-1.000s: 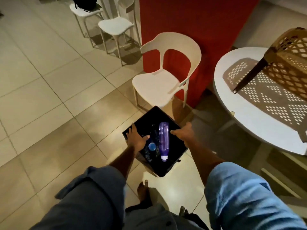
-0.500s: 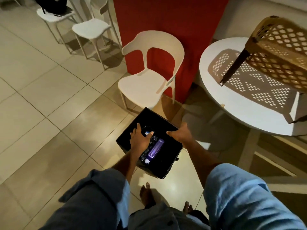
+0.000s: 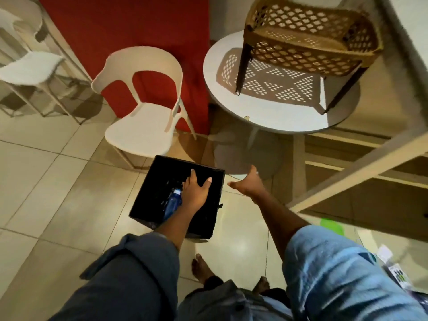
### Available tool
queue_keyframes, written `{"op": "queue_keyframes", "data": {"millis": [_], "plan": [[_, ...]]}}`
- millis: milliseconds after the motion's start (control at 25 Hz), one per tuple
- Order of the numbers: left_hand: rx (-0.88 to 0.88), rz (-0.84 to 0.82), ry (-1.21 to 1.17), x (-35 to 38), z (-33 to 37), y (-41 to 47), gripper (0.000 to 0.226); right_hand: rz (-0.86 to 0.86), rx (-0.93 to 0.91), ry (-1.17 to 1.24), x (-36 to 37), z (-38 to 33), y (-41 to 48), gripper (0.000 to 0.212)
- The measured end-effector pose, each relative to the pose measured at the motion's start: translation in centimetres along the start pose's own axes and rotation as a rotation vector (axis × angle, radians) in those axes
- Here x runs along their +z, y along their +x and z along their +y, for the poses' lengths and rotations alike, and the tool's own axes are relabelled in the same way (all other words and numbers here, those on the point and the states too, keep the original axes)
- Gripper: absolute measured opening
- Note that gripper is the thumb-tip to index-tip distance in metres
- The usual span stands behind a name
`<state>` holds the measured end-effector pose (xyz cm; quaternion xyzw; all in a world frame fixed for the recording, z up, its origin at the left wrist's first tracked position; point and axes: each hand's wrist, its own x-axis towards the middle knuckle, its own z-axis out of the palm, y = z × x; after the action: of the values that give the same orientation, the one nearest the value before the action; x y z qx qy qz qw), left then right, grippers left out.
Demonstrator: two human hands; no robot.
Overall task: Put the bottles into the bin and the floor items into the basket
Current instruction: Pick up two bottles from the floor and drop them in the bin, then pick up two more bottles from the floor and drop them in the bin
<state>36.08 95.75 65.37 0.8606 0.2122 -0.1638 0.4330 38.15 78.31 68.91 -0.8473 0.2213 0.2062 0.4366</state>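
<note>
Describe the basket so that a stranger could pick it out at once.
Right of the red wall stands a round white table. The basket stands on top of it on dark legs. It is the only brown, lattice-walled thing here; the bin on the floor is plain black.

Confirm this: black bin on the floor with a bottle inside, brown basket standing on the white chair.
Wrong on the basket: in the head view the brown basket stands on the round table, not the chair. The black bin is on the floor, bottle inside.
</note>
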Motion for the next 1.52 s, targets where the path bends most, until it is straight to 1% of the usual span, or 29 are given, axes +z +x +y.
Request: {"op": "queue_keyframes", "data": {"millis": [200,400,520,720,880,1000,1080,1160,1240,1400,1520], "plan": [[0.073,-0.073,0.09,5.3,2.7,-3.1,0.082,0.135,0.069,0.012,-5.2,5.6,-2.8,0.112],[0.215,-0.132,0.138,11.4,5.4,-8.8,0.078,0.234,0.127,0.03,-11.0,12.4,-7.3,0.112],[0.237,-0.184,0.149,16.2,6.2,-14.4,0.081,0.283,0.154,0.079,-14.6,18.1,-11.8,0.107],[0.302,-0.283,0.221,24.5,6.5,-24.4,0.083,0.354,0.232,0.115,-19.7,28.8,-19.5,0.108],[0.434,-0.429,0.289,31.1,7.5,-32.6,0.077,0.432,0.366,0.129,-23.6,37.4,-25.9,0.103],[0.553,-0.514,0.363,35.4,8.6,-37.0,0.078,0.514,0.436,0.172,-26.3,42.4,-29.6,0.099],[0.578,-0.535,0.389,37.7,9.3,-38.3,0.079,0.542,0.449,0.203,-27.6,44.5,-31.1,0.1],[0.611,-0.619,0.424,41.5,9.9,-40.7,0.078,0.583,0.513,0.253,-28.9,47.9,-33.1,0.1],[0.647,-0.7,0.454,45.3,10.7,-42.9,0.078,0.61,0.578,0.255,-30.4,51.0,-34.4,0.098],[0.702,-0.773,0.481,52.5,12.3,-46.2,0.079,0.697,0.616,0.273,-34.1,56.0,-35.5,0.098],[0.708,-0.802,0.516,57.9,14.1,-47.0,0.074,0.705,0.689,0.302,-37.1,59.8,-34.6,0.098]]}}
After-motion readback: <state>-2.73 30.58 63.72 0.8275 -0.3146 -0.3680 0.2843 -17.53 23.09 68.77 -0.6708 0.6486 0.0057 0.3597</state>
